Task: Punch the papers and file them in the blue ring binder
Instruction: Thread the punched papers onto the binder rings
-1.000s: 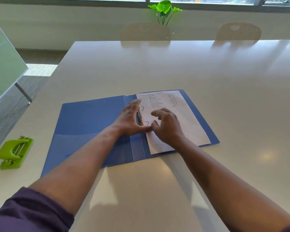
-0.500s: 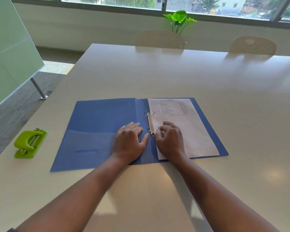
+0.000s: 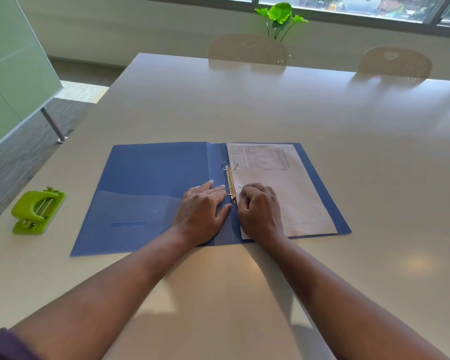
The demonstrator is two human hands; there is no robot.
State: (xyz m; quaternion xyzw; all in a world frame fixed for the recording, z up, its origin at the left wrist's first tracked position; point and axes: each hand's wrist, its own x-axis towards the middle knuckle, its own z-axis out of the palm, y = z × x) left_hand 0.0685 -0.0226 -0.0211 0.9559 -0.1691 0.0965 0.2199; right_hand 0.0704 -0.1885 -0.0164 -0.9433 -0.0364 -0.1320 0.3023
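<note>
Little has shifted: left hand (image 3: 203, 211) flat on binder (image 3: 146, 188), right hand (image 3: 260, 211) seemingly pinching papers (image 3: 291, 193) (rings (image 3: 230, 183) open).

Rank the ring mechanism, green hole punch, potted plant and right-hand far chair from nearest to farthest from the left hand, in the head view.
From the left hand:
1. Ring mechanism, just right of its fingers.
2. Green hole punch, left near the table edge.
3. Potted plant, far side by the window.
4. Right-hand far chair, far right.
</note>
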